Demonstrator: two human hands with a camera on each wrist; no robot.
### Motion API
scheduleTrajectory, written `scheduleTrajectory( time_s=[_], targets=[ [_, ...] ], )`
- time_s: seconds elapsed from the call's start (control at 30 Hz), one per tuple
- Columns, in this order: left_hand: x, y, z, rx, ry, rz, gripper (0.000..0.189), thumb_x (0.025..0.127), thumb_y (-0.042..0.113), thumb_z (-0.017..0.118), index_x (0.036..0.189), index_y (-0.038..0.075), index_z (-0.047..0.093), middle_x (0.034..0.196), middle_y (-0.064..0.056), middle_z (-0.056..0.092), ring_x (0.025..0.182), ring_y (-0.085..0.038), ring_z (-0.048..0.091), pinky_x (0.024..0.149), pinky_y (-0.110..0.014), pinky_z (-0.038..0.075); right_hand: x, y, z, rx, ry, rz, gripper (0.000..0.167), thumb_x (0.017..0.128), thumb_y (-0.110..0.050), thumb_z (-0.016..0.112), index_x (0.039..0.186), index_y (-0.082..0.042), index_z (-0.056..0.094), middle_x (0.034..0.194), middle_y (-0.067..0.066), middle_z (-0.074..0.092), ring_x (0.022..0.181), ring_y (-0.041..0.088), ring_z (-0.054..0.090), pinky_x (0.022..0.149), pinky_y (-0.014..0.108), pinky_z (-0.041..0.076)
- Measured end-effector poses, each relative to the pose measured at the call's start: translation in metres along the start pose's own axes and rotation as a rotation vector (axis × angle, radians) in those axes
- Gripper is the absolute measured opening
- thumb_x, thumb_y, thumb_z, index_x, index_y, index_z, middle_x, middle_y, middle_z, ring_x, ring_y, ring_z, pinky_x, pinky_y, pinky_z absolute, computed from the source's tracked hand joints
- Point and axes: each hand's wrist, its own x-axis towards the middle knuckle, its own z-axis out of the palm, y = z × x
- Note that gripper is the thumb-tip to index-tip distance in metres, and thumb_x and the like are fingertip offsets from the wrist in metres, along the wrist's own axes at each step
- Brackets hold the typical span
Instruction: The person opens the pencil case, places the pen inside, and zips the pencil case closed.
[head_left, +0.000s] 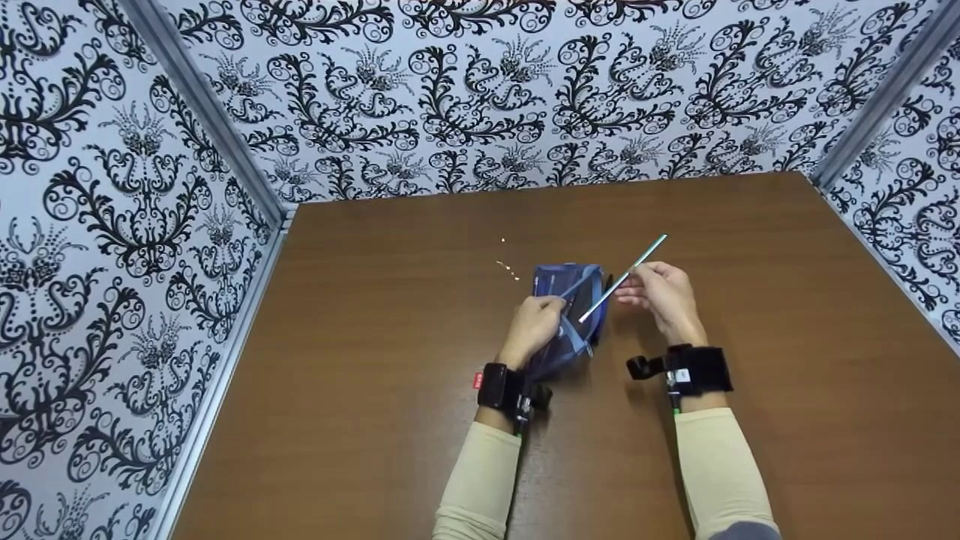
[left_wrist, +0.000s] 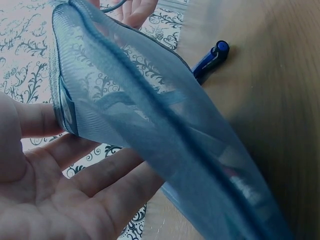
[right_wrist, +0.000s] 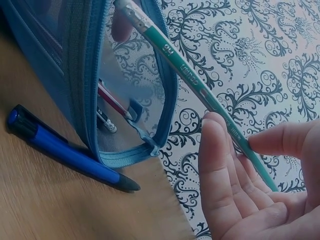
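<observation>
A blue mesh pencil case (head_left: 551, 281) with a zip is held up over the table by my left hand (head_left: 536, 324), whose thumb and fingers pinch its edge. Its mouth gapes toward the right, as the right wrist view shows. Inside lie a red pencil (right_wrist: 111, 99) and a dark pencil with a white eraser (right_wrist: 106, 121). My right hand (head_left: 664, 294) pinches a green pencil (right_wrist: 190, 77) between thumb and fingers. The pencil's eraser end overlaps the case's open mouth in the right wrist view.
A blue pen (right_wrist: 75, 157) with a black tip lies on the wooden table (head_left: 360, 337) beside the case. Several small pale flecks (head_left: 508, 268) are scattered left of it. Patterned panels (head_left: 480, 90) stand along the back and sides.
</observation>
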Motion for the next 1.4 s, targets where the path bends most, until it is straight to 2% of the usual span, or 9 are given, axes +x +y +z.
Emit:
scheduleTrajectory(
  time_s=[0.3, 0.4, 0.57, 0.67, 0.8, 1.07, 1.17, 1.33, 1.4],
  targets=[
    [-0.002, -0.001, -0.001, -0.031, -0.011, -0.019, 0.031, 0.097, 0.023, 0.051, 0.095, 0.004, 0.075, 0.066, 0.006, 0.054, 0.063, -0.008, 0.05, 0.063, -0.023, 0.04, -0.001, 0.001, 0.003, -0.023, -0.025, 0.01, 0.009, 0.097, -0.005, 0.048, 0.102, 0.003, 0.05, 0.076, 0.006, 0.064, 0.065, 0.018, 0.07, 0.063, 0.028, 0.058],
    [-0.002, -0.001, 0.0, -0.021, -0.005, -0.01, 0.031, 0.097, 0.023, 0.051, 0.087, 0.005, 0.074, 0.066, 0.005, 0.052, 0.067, -0.009, 0.051, 0.065, -0.024, 0.04, 0.0, 0.003, 0.004, -0.037, -0.035, 0.006, 0.009, 0.097, -0.004, 0.047, 0.101, 0.003, 0.05, 0.077, 0.006, 0.065, 0.066, 0.018, 0.07, 0.064, 0.028, 0.058],
    [-0.002, 0.0, 0.0, 0.008, 0.004, 0.016, 0.032, 0.096, 0.022, 0.05, 0.068, 0.013, 0.061, 0.068, 0.004, 0.049, 0.076, -0.013, 0.051, 0.069, -0.026, 0.039, 0.001, 0.006, 0.006, -0.039, -0.06, -0.012, 0.008, 0.097, -0.002, 0.046, 0.1, 0.004, 0.049, 0.075, 0.007, 0.066, 0.065, 0.017, 0.07, 0.064, 0.029, 0.058],
    [-0.002, 0.001, 0.0, 0.01, 0.01, 0.017, 0.03, 0.096, 0.022, 0.051, 0.07, 0.014, 0.063, 0.069, 0.004, 0.052, 0.076, -0.014, 0.052, 0.07, -0.026, 0.04, 0.002, 0.006, 0.007, -0.04, -0.066, -0.013, 0.008, 0.097, -0.002, 0.046, 0.101, 0.004, 0.049, 0.075, 0.006, 0.066, 0.064, 0.017, 0.07, 0.065, 0.029, 0.058],
    [-0.002, 0.001, -0.001, -0.01, 0.007, 0.008, 0.031, 0.096, 0.023, 0.051, 0.079, 0.006, 0.07, 0.07, 0.004, 0.053, 0.075, -0.012, 0.054, 0.069, -0.026, 0.041, 0.002, 0.007, 0.008, -0.047, -0.076, -0.01, 0.012, 0.097, -0.003, 0.048, 0.104, 0.006, 0.049, 0.075, 0.007, 0.067, 0.065, 0.017, 0.07, 0.065, 0.029, 0.058],
    [-0.001, -0.001, 0.0, -0.013, -0.004, 0.004, 0.031, 0.097, 0.022, 0.051, 0.079, 0.006, 0.07, 0.067, 0.004, 0.05, 0.072, -0.011, 0.052, 0.068, -0.025, 0.04, 0.001, 0.009, 0.011, -0.06, -0.098, -0.012, 0.011, 0.098, -0.003, 0.048, 0.104, 0.006, 0.049, 0.075, 0.009, 0.066, 0.064, 0.018, 0.069, 0.067, 0.03, 0.058],
    [-0.001, -0.001, 0.0, -0.015, -0.007, -0.002, 0.031, 0.097, 0.023, 0.051, 0.085, 0.004, 0.072, 0.069, 0.004, 0.053, 0.074, -0.011, 0.053, 0.069, -0.025, 0.041, 0.001, 0.01, 0.012, -0.065, -0.109, -0.018, 0.01, 0.097, -0.003, 0.048, 0.103, 0.006, 0.049, 0.075, 0.01, 0.066, 0.063, 0.017, 0.069, 0.066, 0.029, 0.058],
    [-0.002, 0.0, 0.0, -0.017, -0.001, -0.004, 0.03, 0.098, 0.022, 0.051, 0.081, 0.005, 0.07, 0.071, 0.003, 0.054, 0.074, -0.012, 0.053, 0.069, -0.026, 0.041, 0.002, 0.012, 0.014, -0.078, -0.117, -0.015, 0.012, 0.097, -0.004, 0.047, 0.104, 0.007, 0.049, 0.075, 0.01, 0.066, 0.063, 0.017, 0.069, 0.065, 0.03, 0.058],
    [-0.002, 0.0, 0.0, -0.013, 0.0, -0.004, 0.031, 0.097, 0.023, 0.051, 0.073, 0.008, 0.064, 0.068, 0.003, 0.05, 0.072, -0.012, 0.052, 0.066, -0.025, 0.039, 0.002, 0.012, 0.015, -0.097, -0.114, -0.009, 0.016, 0.097, -0.005, 0.048, 0.107, 0.008, 0.049, 0.075, 0.009, 0.066, 0.063, 0.017, 0.069, 0.064, 0.029, 0.058]
  ],
)
